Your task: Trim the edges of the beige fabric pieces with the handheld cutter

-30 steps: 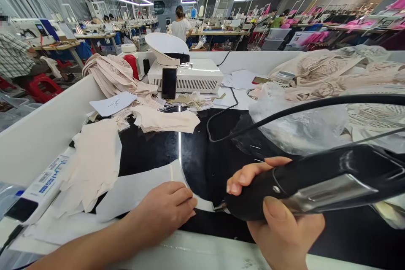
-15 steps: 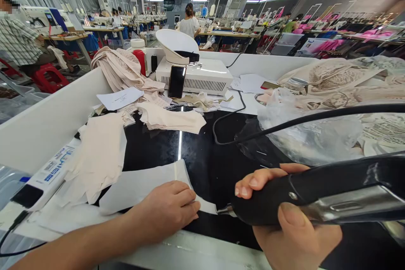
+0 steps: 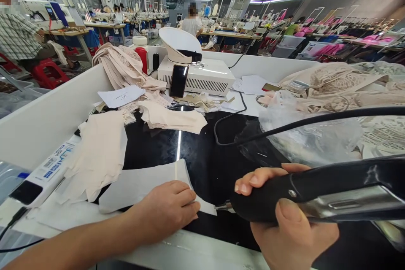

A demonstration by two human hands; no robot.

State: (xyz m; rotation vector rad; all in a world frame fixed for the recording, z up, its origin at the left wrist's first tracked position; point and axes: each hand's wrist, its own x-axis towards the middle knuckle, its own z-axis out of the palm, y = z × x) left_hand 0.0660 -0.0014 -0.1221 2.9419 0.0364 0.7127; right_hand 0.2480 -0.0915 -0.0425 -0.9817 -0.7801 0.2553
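My left hand (image 3: 172, 206) presses down on a pale, flat fabric piece (image 3: 133, 187) lying on the black work surface, with its fingers curled close together. The piece has a strip across it and a narrow end reaching out to the right past my fingertips. My right hand (image 3: 291, 228) is wrapped round a thick black handheld tool (image 3: 329, 190) with a metal lever along its side. Its slim metal tip (image 3: 225, 206) meets the right end of the fabric piece; whether it presses on it I cannot tell.
Stacks of cream fabric pieces (image 3: 98, 152) lie at left beside a long white box (image 3: 47, 173). A phone (image 3: 179, 80) leans on a white vented machine (image 3: 215, 78) at the back. A black cable (image 3: 310, 122) crosses a clear plastic bag (image 3: 294, 135) and lace garments at right.
The camera view has shifted very slightly. Both hands, the fabric piece and the black tool stay almost exactly where they were.
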